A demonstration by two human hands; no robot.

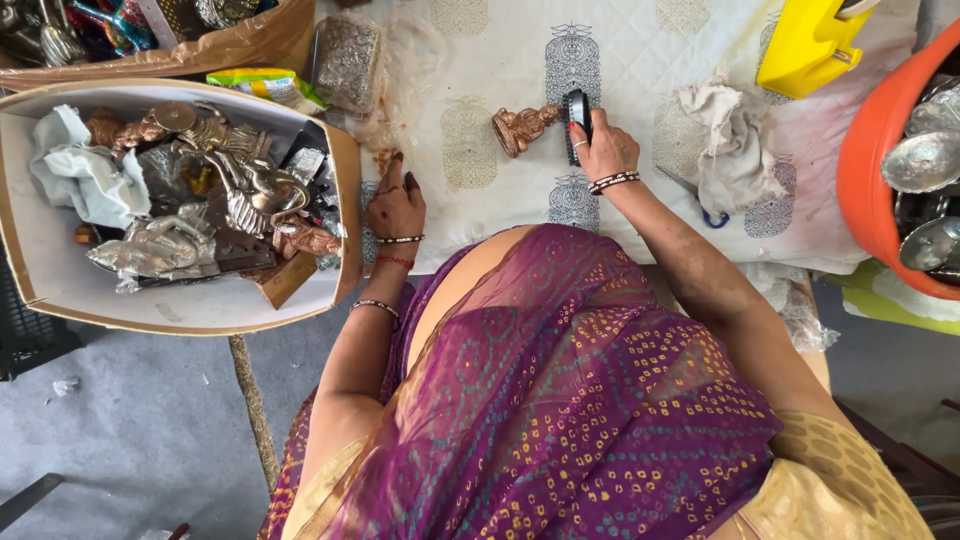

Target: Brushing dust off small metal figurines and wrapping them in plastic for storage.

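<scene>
- Head view looked straight down on a white printed cloth spread over the work surface; a loose, crumpled cloth like this could slide or bunch under scrubbing and let whatever lay on it skid.
- An orange tub of metal bowls stood at the right edge, and an open cardboard box of metal figures and trays at the left; a wide sweep of either elbow could have knocked into them.
- A yellow plastic container and a crumpled white rag lay well beyond the work, at little risk.
- The right hand had its fingers wrapped tight around a dark brush, whose end touched the figurine; a hard stroke would likely have pushed it away.
- The left hand rested on the cloth edge near the box, fingers together and loosely curled, gripping nothing, so nothing steadied the piece.
- The small copper-coloured figurine lay on its side on the cloth, just left of the brush, free to roll or scoot.
</scene>
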